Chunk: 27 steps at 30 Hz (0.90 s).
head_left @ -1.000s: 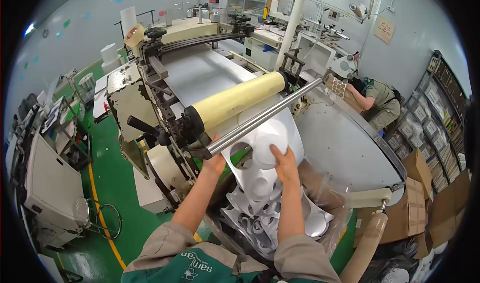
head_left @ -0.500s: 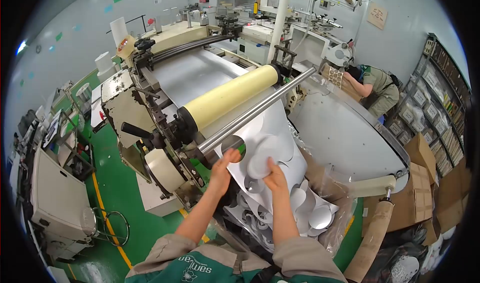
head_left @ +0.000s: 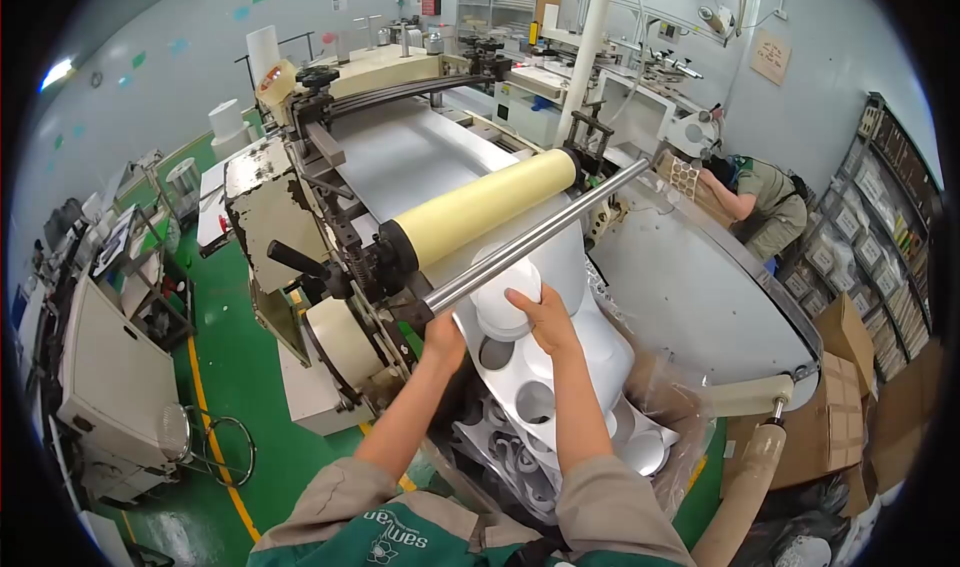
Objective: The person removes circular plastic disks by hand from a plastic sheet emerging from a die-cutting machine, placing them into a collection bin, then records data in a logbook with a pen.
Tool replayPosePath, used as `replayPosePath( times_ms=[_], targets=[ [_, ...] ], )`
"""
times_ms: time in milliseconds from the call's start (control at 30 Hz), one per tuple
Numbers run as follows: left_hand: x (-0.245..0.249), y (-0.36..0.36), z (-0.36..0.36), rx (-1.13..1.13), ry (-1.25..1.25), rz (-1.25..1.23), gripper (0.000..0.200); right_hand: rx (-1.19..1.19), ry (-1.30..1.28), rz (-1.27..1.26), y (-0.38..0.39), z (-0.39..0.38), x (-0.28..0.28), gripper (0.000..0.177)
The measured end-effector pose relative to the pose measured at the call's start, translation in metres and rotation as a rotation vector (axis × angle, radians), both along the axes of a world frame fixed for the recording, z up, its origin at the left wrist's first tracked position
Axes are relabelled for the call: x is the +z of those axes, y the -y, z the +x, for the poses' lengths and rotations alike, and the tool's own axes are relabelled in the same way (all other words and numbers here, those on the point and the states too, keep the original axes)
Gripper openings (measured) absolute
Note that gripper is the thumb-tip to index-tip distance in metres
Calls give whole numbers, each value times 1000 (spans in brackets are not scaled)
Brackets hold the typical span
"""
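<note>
My right hand (head_left: 549, 322) grips round white discs (head_left: 503, 289), with the thumb lying across the face of the top one. They sit just below the steel bar (head_left: 545, 232), over a white sheet (head_left: 592, 352) that hangs down with round holes cut in it. Close by, my left hand (head_left: 443, 340) is at the left edge of the sheet, below the bar's near end. Its fingertips are hidden, so I cannot tell whether it holds the edge. Above the bar lies a yellow roller (head_left: 485, 209).
Punched scrap (head_left: 510, 457) is heaped below in a clear plastic bag (head_left: 672, 407). A grey metal panel (head_left: 700, 287) and cardboard boxes (head_left: 828, 417) stand to the right. Another person (head_left: 765, 202) bends over work at the back right. A ring-topped stool (head_left: 232, 452) stands left.
The discs in my right hand have moved up toward the bar. My left hand has shifted down from the hole to the sheet's left edge. More holes show in the hanging sheet.
</note>
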<state>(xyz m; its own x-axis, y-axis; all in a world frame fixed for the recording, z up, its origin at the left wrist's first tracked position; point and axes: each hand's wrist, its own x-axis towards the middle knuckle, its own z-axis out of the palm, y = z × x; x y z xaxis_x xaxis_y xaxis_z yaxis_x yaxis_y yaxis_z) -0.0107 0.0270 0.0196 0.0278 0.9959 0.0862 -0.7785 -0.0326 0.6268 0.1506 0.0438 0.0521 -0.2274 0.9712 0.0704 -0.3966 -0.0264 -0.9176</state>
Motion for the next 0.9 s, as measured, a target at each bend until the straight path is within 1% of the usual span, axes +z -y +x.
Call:
replayPosePath(
  times_ms=[100,133,167,233,267,300,367,400,433,500,533,600,667,700,733,767,833,900],
  targets=[
    [-26,15,8,-52,18,-54,33,38,29,-46,-3,-1,-23,46],
    [-35,22,13,9,-39,-101,32,82,-2,-100,4,2,-23,46],
    [-41,27,17,-7,-33,-121,31,151,-54,-168,7,6,-28,46],
    [-41,31,17,-86,-4,-111,31,87,-118,-198,15,10,-39,47],
    [-42,30,17,-70,-48,-109,33,53,-196,-242,20,14,-44,46],
    [-26,34,17,-81,-73,-117,34,-13,-315,-246,24,17,-52,45],
    [-10,30,14,10,-90,-197,36,-149,-552,-255,28,27,-74,43],
    [-19,14,5,19,-68,-154,37,-94,-651,-275,29,38,-83,40],
    [-29,-2,-6,25,-48,-111,38,-142,-709,-326,31,46,-83,40],
    [-21,-13,-16,144,-206,-34,38,-212,-824,-314,41,56,-66,42],
    [-18,-18,-21,147,-152,-54,39,-196,-806,-279,43,60,-58,44],
    [-14,-25,-28,153,-50,-90,41,-201,-638,-174,43,63,-41,49],
    [-13,-25,-28,152,-108,-87,41,-187,-438,-122,43,59,-23,53],
    [-9,-25,-25,151,-123,-109,40,-168,-376,-37,42,53,-18,52],
    [-5,-28,-23,98,-57,-52,37,-163,-314,-26,40,49,-15,51],
    [-6,-30,-24,-8,25,-63,34,-156,-251,-15,38,44,-12,50],
    [-10,-27,-14,1,-29,-136,33,-125,-217,23,40,29,1,44],
    [-20,-18,-5,2,-126,-134,33,-68,-175,-14,31,21,-5,45]
  ],
)
